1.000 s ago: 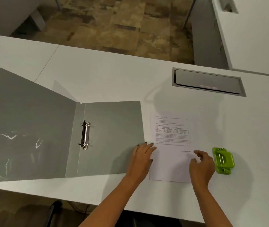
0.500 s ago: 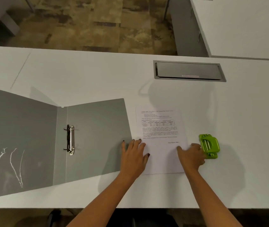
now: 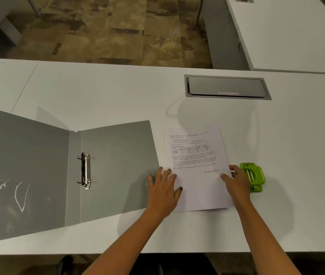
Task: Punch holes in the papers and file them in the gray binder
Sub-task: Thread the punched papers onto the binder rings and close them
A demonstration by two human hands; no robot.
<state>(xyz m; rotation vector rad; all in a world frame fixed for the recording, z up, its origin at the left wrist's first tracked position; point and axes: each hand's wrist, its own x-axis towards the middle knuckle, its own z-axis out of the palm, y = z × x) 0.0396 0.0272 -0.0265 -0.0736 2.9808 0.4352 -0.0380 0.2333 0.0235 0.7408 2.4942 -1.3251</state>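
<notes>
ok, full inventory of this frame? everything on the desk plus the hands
desk: one, white, under everything
binder: one, gray, lying open at left
binder rings: one metal clip, silver, on the inside by the spine
paper: one printed sheet showing (more beneath, cannot tell), white, just right of the binder
hole punch: one, green, right of the paper
cable hatch: one, gray, set in the desk behind the paper
second desk: one, white, far right
left hand: flat across the binder's right edge and the paper's left edge
right hand: on the paper's right edge, next to the hole punch
</notes>
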